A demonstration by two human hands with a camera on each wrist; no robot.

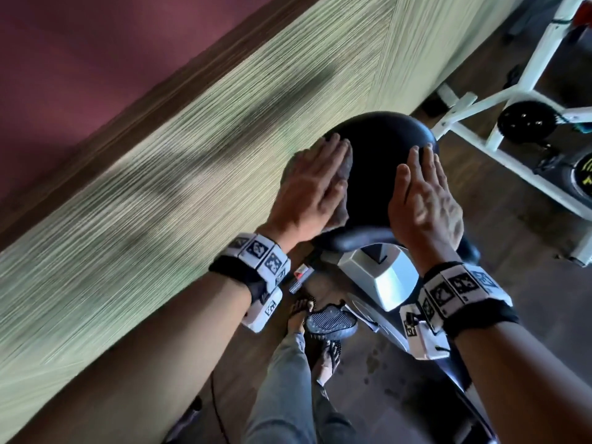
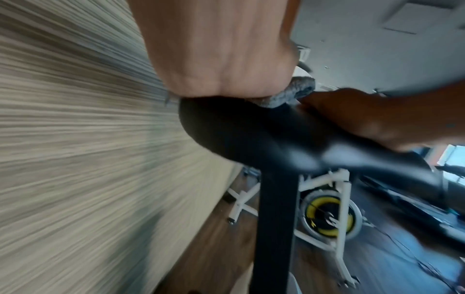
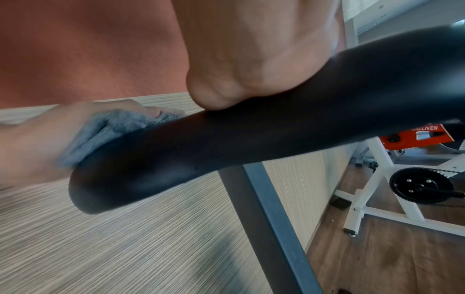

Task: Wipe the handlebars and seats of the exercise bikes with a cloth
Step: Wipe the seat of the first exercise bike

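The person is standing over a black bike seat and both hands are lying on it. The left hand is flat, with straight fingers, and it is pressing a gray cloth onto the seat's edge at about 9 o'clock. The cloth is peeking out from under the palm and fingers. The right hand is flat too, holding nothing, and it is resting on the seat's edge at about 3 o'clock, likely keeping the seat steady. From the right wrist view, the cloth is sitting on the seat's curved rim, squashed under the left hand. So the job is looking like it is in the middle of wiping this seat: the cloth is only covering one side, and the middle and the 3 o'clock side are probably waiting for their turn. This bike's handlebars are not showing in any view, so nobody can tell if they are clean. A white bike is standing at about 2 o'clock, well apart from the hands, and it is probably needing a wipe as well.
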